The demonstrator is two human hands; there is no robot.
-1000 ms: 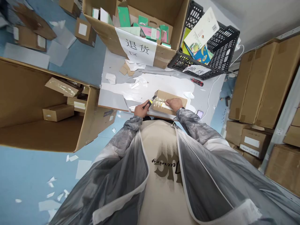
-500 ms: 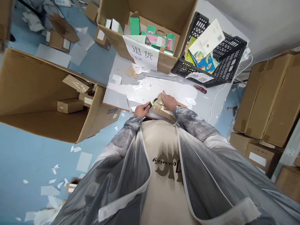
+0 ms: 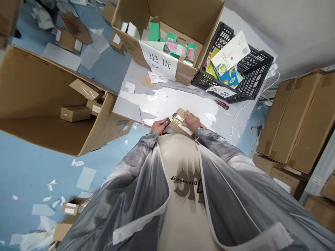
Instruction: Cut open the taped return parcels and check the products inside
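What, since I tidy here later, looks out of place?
Paper scraps lie strewn across the blue floor, lower left, like litter. More torn paper lies loose on the table, and a white printed item leans askew in the black crate.

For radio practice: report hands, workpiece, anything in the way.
Left hand gripping black-yellow cutter. Right hand on brown taped cardboard box. White paper scraps around, none between cutter and box.

Left hand (image 3: 159, 126) just left of taped cardboard carton (image 3: 177, 124), fingers curled in firm grip, thumb towards carton, right hand (image 3: 192, 122) on carton's right-hand part, fingers bent, left forearm (image 3: 142, 144) and right forearm (image 3: 212, 139) sleeved, converging on carton.
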